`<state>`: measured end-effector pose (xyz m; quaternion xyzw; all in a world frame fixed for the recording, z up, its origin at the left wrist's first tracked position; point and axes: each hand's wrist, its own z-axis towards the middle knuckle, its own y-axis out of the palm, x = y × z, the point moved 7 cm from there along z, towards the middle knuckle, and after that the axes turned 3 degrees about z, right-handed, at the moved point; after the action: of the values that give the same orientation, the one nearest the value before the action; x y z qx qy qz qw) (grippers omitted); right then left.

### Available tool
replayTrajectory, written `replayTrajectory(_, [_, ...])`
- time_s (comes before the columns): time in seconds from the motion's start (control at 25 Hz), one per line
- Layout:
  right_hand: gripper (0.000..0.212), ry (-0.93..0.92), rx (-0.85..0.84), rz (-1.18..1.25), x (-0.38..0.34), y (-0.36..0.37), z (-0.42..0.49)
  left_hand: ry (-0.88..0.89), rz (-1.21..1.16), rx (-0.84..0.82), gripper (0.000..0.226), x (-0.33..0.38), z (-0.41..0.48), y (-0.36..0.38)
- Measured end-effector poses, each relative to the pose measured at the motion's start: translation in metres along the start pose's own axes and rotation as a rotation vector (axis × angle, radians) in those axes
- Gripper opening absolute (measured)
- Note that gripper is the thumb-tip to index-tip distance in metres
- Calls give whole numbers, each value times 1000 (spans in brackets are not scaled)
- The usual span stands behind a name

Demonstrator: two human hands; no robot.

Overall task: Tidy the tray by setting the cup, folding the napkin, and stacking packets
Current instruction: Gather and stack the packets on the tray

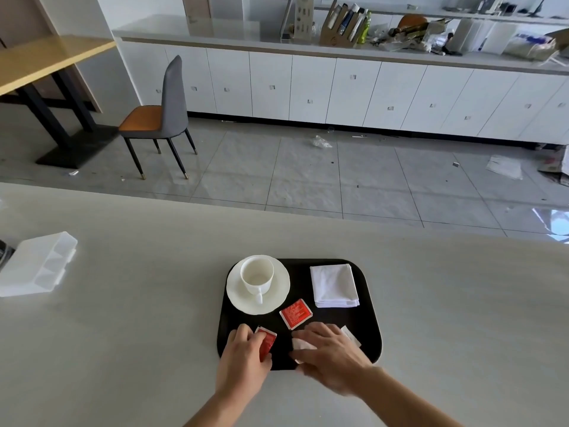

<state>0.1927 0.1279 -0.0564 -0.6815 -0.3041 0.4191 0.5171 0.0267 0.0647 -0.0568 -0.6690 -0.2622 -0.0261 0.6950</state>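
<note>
A black tray (366,318) lies on the pale table. At its back left a white cup (257,274) stands upright on a white saucer (278,295), handle toward me. A folded white napkin (334,285) rests at the back right. One red packet (295,313) lies flat mid-tray. My left hand (244,352) grips a second red packet (267,343), tilted on edge at the tray's front left. My right hand (328,349) lies over white packets (303,345) at the front; another white corner (351,335) sticks out past its fingers.
A clear plastic organiser box (37,266) sits at the table's left. The table's far edge drops to a tiled floor with a grey and orange chair (163,118), white cabinets and a cluttered counter behind.
</note>
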Motion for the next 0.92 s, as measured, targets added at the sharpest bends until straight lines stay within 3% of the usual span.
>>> replayTrajectory(0.16, [28,90,159,-36,36,-17,-36,-10,-7,3,24,0,0,1])
replayTrajectory(0.28, [39,193,199,77,33,-19,-5,-22,-31,18,27,0,-1,1])
replayTrajectory(0.48, [58,257,42,91,16,0,58,-46,-36,21,30,-1,-1,0])
replayTrajectory(0.6, [43,188,159,-10,-1,-3,46,-38,-35,17,30,-2,-1,1])
replayTrajectory(0.72, [23,52,238,63,-20,6,33,-59,-79,26,32,-5,-3,1])
replayTrajectory(0.8, [17,31,259,123,-19,0,33,-84,-96,25,30,-6,-3,-1])
replayTrajectory(0.92, [18,-38,317,25,-22,-14,36,-132,-160,37,24,-3,3,-7])
